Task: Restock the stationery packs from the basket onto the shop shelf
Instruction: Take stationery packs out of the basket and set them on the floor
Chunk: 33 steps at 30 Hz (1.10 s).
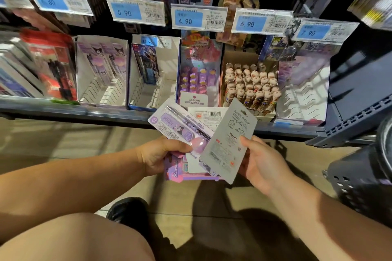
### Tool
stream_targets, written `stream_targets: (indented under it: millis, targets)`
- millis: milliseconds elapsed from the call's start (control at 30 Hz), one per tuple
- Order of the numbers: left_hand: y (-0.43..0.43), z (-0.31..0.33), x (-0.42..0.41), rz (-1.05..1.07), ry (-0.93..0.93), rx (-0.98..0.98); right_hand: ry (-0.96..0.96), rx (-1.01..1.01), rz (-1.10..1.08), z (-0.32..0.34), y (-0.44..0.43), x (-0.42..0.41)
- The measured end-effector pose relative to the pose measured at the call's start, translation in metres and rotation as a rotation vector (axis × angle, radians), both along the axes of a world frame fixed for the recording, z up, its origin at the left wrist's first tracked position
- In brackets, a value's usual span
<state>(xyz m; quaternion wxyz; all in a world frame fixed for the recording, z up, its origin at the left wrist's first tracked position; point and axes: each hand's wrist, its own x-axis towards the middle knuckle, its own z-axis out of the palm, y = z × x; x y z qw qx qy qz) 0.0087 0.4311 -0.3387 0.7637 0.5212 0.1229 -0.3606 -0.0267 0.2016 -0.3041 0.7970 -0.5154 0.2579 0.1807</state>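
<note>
Grey binder-clip card (228,142) and purple packs (180,125) clamped in both hands (161,154), dark basket (360,178) beside.

A shop: price tags (192,18) over stocked shelf (63,110).

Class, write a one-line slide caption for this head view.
Both hands fan stationery packs, right hand on a binder clip card, before the shelf.

A single head-worn wide-angle view looks forward and steeply down from a crouched position, close to the shelf (63,110). The shelf edge crosses the upper middle, bowed by the lens. Price tags (198,18) hang above it, floor (63,137) lies below, and the basket (360,180) sits at its right end, partly cut off.
</note>
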Motion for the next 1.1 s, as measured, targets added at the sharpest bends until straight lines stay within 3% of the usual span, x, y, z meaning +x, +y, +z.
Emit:
stream_targets:
  millis: [200,467,667,933,1100]
  targets:
    - [0.005,-0.001,0.003,0.016,0.005,-0.006,0.025,-0.002,0.050,0.003,-0.003,0.006]
    - [0.001,0.008,0.006,-0.060,0.006,-0.066,-0.057,-0.191,0.245,0.009,0.009,0.010]
    - [0.017,0.004,0.009,-0.157,-0.036,-0.033,-0.039,-0.170,0.314,0.005,0.013,0.017]
    - [0.037,-0.028,-0.011,-0.034,0.075,-0.088,0.057,-0.050,0.216,-0.004,0.018,0.017]
    - [0.034,-0.039,-0.027,-0.002,0.121,-0.125,0.098,-0.088,0.205,-0.004,0.010,0.016]
